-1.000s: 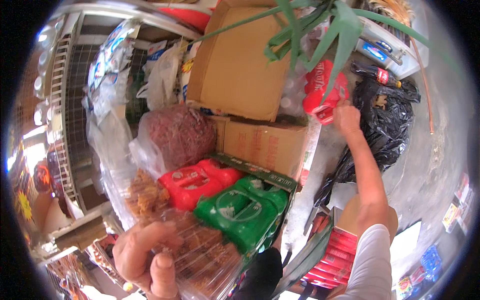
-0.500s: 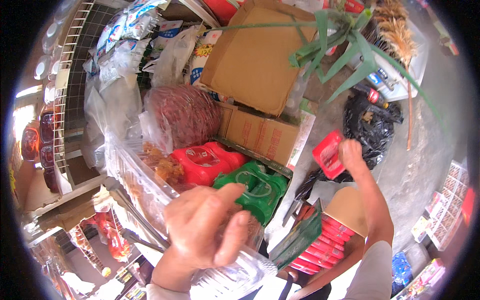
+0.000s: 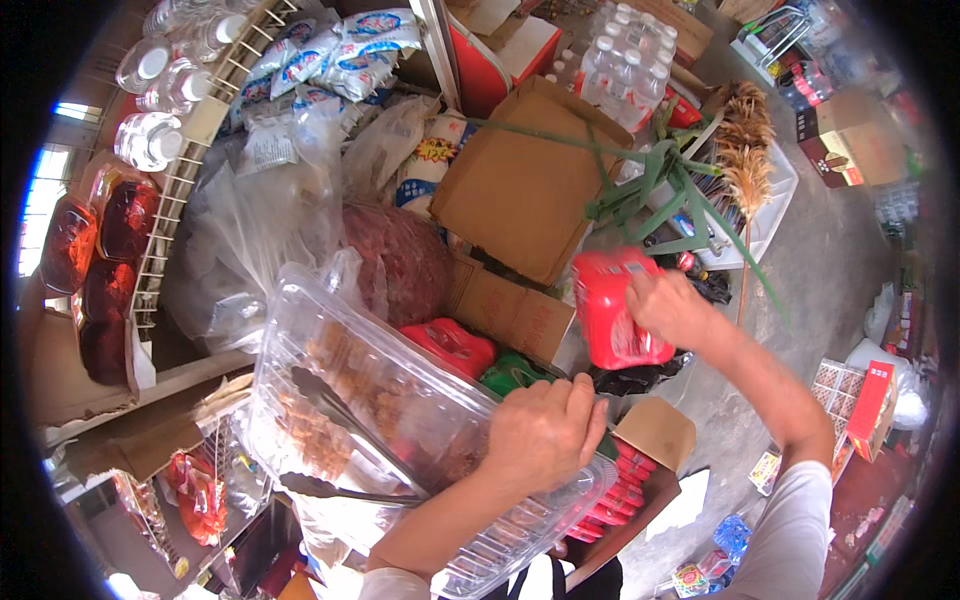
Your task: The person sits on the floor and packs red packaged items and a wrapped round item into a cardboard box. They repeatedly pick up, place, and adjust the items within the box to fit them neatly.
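Grey concrete floor point(image 3: 800, 270) takes up most of the right side of my view. The biggest object near me is a clear, rectangular plastic container point(image 3: 345, 315), tilted across the lower middle, with brown crusted food point(image 3: 310, 430) inside. Beyond it I see a shallow brown cardboard tray point(image 3: 530, 180) and, to its left, a rounded dark-red sack point(image 3: 400, 265). On the near right, an open brown cardboard box point(image 3: 660, 430) holds a stack of red packages point(image 3: 600, 505). Long green leaves point(image 3: 655, 195) spread out past the tray's right side.

A red plastic-wrapped pack point(image 3: 605, 310), slightly blurred, is up in the air between the tray and the open box. A smaller part of another red pack point(image 3: 450, 345) and a green pack point(image 3: 515, 375) shows behind the container. Dark-armed tongs point(image 3: 350, 420) lie spread across the container.

My right hand point(image 3: 675, 310) is closed on the right side of the raised pack. My left hand point(image 3: 545, 435) is over the container's right end, fingers bent and close together; I cannot tell whether it is gripping the plastic.
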The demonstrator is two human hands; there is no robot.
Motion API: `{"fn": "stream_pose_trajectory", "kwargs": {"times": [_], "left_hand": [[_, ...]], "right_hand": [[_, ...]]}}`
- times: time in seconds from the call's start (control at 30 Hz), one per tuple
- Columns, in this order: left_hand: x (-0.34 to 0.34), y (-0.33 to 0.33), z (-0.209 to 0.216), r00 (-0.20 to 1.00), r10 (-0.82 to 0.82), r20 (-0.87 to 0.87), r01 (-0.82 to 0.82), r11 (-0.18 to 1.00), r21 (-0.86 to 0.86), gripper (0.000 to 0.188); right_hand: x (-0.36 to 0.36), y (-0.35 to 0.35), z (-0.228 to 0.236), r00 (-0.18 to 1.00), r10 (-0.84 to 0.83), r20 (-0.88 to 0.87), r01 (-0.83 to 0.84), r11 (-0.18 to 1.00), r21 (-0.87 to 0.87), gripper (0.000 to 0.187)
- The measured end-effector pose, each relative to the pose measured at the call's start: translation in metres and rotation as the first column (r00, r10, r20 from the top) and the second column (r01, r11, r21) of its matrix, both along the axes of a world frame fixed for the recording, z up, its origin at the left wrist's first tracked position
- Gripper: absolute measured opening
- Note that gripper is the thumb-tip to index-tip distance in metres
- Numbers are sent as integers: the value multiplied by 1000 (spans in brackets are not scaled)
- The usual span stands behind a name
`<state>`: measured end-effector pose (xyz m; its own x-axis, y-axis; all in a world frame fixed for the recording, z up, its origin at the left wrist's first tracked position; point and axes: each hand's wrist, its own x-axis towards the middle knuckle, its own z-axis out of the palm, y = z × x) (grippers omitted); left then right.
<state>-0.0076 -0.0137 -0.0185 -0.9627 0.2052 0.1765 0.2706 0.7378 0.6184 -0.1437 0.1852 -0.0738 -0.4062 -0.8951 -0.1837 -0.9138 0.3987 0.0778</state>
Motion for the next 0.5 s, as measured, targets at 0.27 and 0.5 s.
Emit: {"fn": "stream_pose_trajectory", "kwargs": {"times": [0.27, 0.5], "left_hand": [[4, -2, 3, 999, -34, 27, 33, 999, 35, 23], [5, -7, 0, 1000, -24, 19, 24, 999, 31, 24]], "right_hand": [[-105, -106, -28, 970, 227, -91, -236, 966, -102, 9], [-82, -90, -162, 998, -27, -56, 19, 990, -137, 6]]}}
